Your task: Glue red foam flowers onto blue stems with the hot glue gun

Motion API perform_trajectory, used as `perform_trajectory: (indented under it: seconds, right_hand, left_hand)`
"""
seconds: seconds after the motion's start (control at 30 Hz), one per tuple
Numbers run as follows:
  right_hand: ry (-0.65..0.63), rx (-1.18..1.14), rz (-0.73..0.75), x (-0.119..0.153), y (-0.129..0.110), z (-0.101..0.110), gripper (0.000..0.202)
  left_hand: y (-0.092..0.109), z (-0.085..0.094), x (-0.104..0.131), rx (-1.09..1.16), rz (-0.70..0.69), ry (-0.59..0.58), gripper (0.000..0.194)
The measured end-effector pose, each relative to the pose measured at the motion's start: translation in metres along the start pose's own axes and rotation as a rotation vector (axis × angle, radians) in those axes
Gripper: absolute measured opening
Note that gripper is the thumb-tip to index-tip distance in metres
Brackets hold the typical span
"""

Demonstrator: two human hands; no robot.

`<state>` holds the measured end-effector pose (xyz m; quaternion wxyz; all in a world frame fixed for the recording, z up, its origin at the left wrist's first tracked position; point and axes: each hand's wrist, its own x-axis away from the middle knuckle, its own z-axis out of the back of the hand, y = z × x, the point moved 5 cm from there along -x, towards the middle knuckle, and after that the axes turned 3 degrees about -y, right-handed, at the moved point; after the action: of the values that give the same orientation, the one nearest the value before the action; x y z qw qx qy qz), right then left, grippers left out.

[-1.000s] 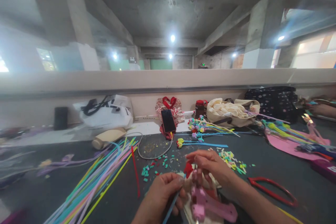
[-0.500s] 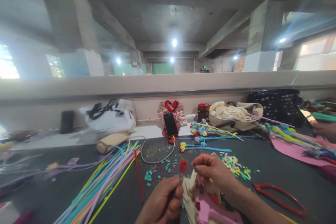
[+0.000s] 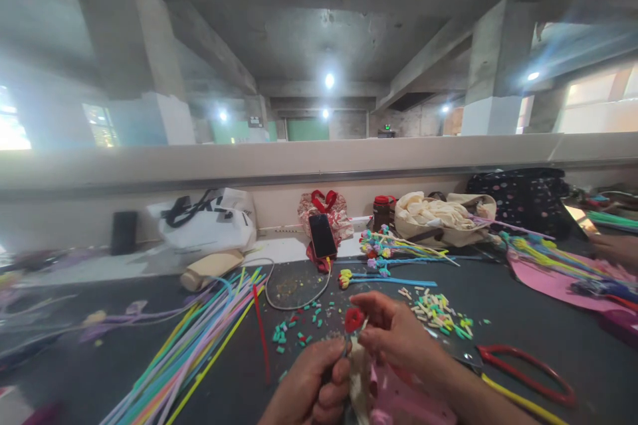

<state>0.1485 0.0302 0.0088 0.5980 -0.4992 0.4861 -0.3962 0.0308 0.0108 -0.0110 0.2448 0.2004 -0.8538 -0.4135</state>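
Note:
My left hand is closed around a thin grey-blue stem, with a small red pipe-cleaner flower standing above its fingertips. Curled close beside the flower, my right hand has its fingers bent together, index finger at the petals. A small pale bit shows between its finger and thumb; what it is, I cannot make out. Below the right wrist lies a pink glue gun, partly covered by the arm. Cream cloth rests under it, between the hands.
Loose pipe cleaners lie left, near a single red one. Cut bits are scattered right of the hands, beside red-handled scissors. Finished flower stems, a phone on its cable and bags stand behind.
My right hand has moved left and its fingers now meet the red flower. My left hand keeps its hold on the stem, the flower shifting slightly right.

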Motion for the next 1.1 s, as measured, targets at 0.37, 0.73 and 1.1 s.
perform_trajectory:
  seconds: [0.37,0.73,1.1]
  right_hand:
    - [0.081,0.360,0.089,0.010,-0.021,-0.002,0.036]
    - [0.072,0.402,0.113,0.012,-0.032,-0.008,0.012]
    - [0.083,0.363,0.131,0.012,-0.029,-0.007,0.011]
  left_hand:
    - [0.000,-0.003,-0.001,-0.023,-0.049,0.047,0.036]
    - [0.000,-0.008,-0.004,-0.094,-0.082,0.020,0.036]
    - [0.003,-0.010,-0.004,-0.130,-0.099,0.021,0.037]
